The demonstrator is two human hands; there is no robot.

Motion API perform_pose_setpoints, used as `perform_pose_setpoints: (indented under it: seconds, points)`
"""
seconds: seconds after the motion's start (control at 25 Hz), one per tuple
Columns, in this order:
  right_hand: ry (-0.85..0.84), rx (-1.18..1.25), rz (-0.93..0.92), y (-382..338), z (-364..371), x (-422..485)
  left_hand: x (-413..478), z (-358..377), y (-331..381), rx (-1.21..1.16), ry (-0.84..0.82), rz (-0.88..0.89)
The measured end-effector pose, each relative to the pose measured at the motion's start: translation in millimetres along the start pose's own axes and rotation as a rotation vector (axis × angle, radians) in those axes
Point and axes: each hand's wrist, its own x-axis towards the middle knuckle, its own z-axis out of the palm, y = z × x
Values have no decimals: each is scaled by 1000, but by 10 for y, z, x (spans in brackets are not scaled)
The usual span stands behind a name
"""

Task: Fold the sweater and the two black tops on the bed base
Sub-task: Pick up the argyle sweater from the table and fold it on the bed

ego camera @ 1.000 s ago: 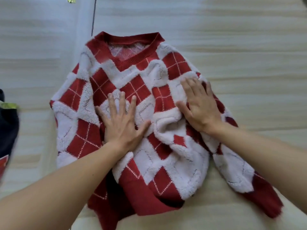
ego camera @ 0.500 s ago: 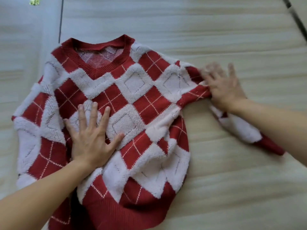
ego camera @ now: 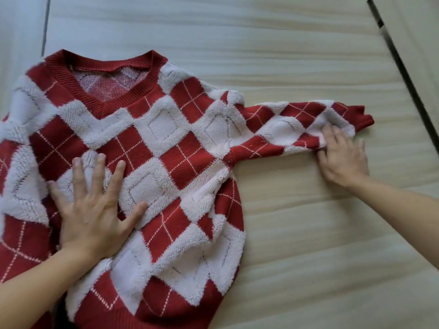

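Now — left hand flat on sweater | right hand maybe gripping sleeve

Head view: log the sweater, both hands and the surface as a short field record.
sweater: red and white argyle, V-neck, front up, unfolded
sleeve: stretched out sideways, lying flat
left hand: palm flat on the sweater's body, fingers spread
right hand: fingers on the sleeve near its cuff, blurred
bed base: pale, wood-grained

The head view looks steeply down, close over the bed base.
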Motion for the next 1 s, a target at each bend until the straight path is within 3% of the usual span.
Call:
perform_pose_setpoints:
  seconds: [0.08,0.16,0.28,0.36,0.44,0.56,0.68,0.76,0.88,1.0]
  points:
    - [-32,-72,96,-67,-145,86,-1,-9,7,9,-6,-7]
    - [50,55,163,-332,-363,28,24,-15,9,4,-17,-2]
    - [320,577,-192,-1313,-653,-479,38,-17,-8,27,-35,-6]
    - [168,765,-478,-2111,-732,-994,44,-8,-2,29,-47,-9]
    - [-49,606,-629,-2698,-627,-1474,36,-31,-12,15,-64,-5]
    - [-43,330,-574,-2838,-389,-1677,24,-163,-43,-29,-185,32]
    - [67,568,-405,-2767,-553,-2080,-356,-394,-57,-124,-155,160]
    - [137,667,-487,-2754,-675,-2638,-842,-567,-54,-238,-14,234]
    - [-56,485,-546,-2596,-609,-3398,-1674,-636,-146,-363,105,238]
    - [-190,287,-437,-2454,-336,-3515,-2157,-454,-420,-212,-83,161]
